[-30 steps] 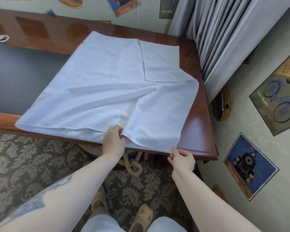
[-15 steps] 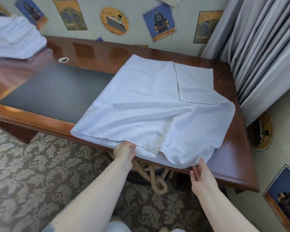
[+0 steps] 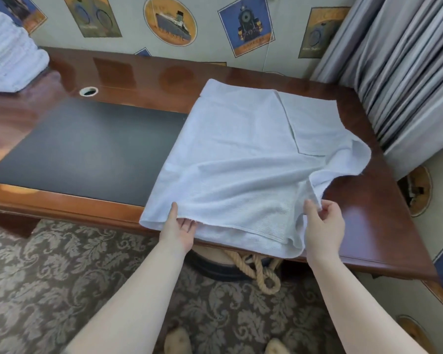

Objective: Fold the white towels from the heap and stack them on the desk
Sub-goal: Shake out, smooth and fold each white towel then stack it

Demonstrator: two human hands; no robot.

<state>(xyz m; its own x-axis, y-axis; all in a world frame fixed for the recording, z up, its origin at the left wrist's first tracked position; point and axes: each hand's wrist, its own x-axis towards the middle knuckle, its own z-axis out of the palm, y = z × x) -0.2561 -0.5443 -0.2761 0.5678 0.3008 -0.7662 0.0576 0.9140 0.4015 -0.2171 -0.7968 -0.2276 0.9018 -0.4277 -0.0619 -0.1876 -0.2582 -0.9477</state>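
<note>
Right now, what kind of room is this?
Probably a hotel room or bedroom: a glossy wooden desk against wallpaper printed with trains and ships, grey curtains, patterned carpet and stacked white towels.

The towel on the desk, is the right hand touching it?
Touching. The head view shows the right hand pinching a raised fold of the towel between thumb and fingers, near the desk's front edge.

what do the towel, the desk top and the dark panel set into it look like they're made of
Towel: white terry cotton by the look, with a looped nap and a stitched hem. Desk: reddish wood or veneer under gloss lacquer; it mirrors the wall pictures. Dark inset panel: matte, probably leather or vinyl, since it shows hardly any glare.
</note>
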